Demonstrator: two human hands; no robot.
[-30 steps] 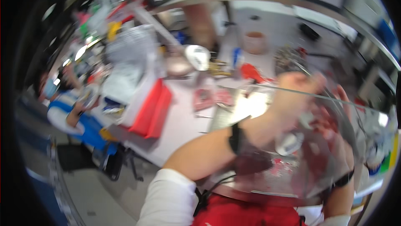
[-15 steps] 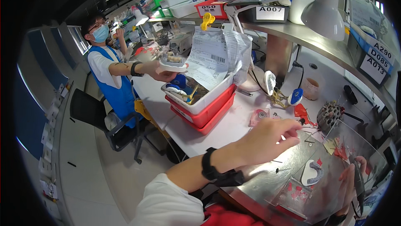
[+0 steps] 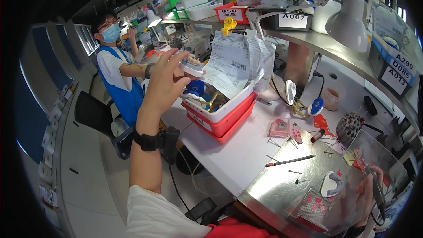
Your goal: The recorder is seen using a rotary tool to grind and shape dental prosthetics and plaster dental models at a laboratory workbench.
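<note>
Bench (image 3: pixel 211 163) in white is spanned at the back by a metal shelf (image 3: pixel 324 44). Beyond its left end a co-worker (image 3: pixel 116 90) in a blue apron is seen, one arm extended toward the bench. A shiny metal plate (image 3: pixel 260 189) is laid along the near right edge. Two red trays (image 3: pixel 218 128) are stacked left of it and topped by a white tray (image 3: pixel 229 108), on which papers (image 3: pixel 229 64) are propped upright. A white lamp (image 3: pixel 350 22) is hung above at right.

The left hand (image 3: pixel 165 84) is raised at the trays' left side, its thumb and fingers spread wide about a cast (image 3: pixel 193 66) with a grey and tan upper part. The cast is supported from behind by the co-worker's hand; whether it is touched by the left fingers cannot be told.

The right hand (image 3: pixel 365 194) is seen through a clear shield (image 3: pixel 387 156) at lower right, its fingers closed around a dark handpiece (image 3: pixel 379 198). A round bur stand (image 3: pixel 349 127) is placed behind the shield. On the plate, a mesh box (image 3: pixel 315 205) is scattered with red scraps, and a white second cast (image 3: pixel 328 187) is set just beside it. A dark pencil (image 3: pixel 291 161) is laid farther back.
</note>
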